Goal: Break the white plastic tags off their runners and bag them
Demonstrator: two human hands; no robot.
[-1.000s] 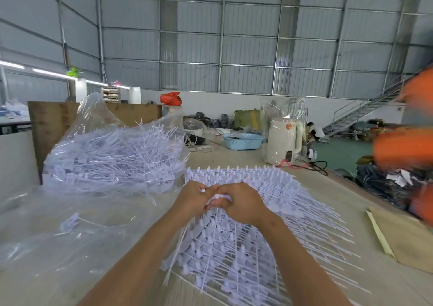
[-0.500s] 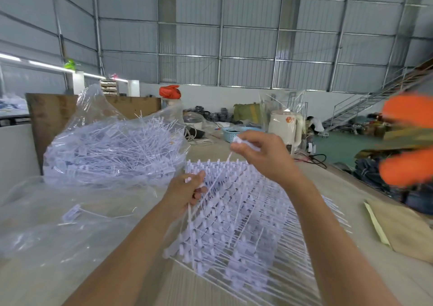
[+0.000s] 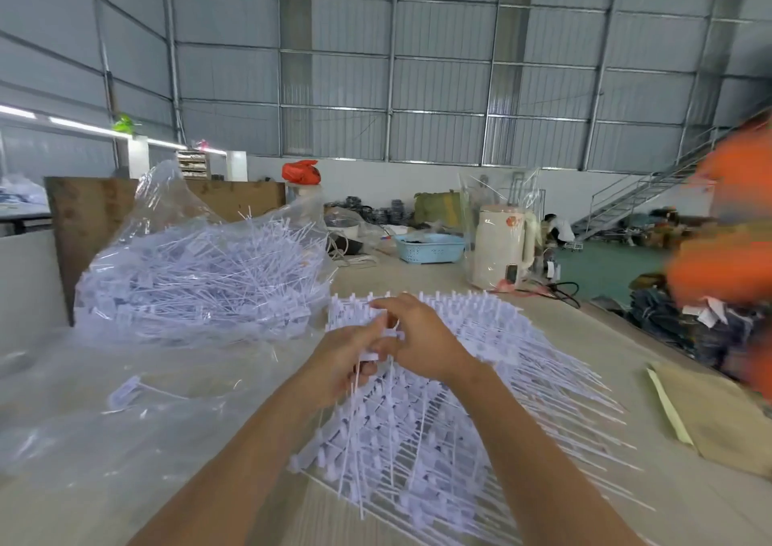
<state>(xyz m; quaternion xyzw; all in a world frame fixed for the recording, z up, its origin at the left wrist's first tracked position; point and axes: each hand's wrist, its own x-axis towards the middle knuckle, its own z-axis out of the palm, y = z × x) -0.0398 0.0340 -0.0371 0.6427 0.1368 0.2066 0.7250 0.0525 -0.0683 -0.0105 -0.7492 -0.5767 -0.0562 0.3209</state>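
The tags [image 3: 417, 441] are white with a faint lilac cast, as is the heap inside the clear bag [image 3: 200, 270] at ten o'clock. The surface [image 3: 417, 278] is pale beige. At one o'clock stand a light blue perforated basket [image 3: 430, 248] and a cream kettle [image 3: 499, 249]; a red-orange bag [image 3: 301, 170] sits at twelve, a brown board [image 3: 96, 211] at ten.

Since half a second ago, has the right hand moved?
Yes. The right hand has come down and back from in front of the white kettle, rejoining the left hand over the tag sheets.
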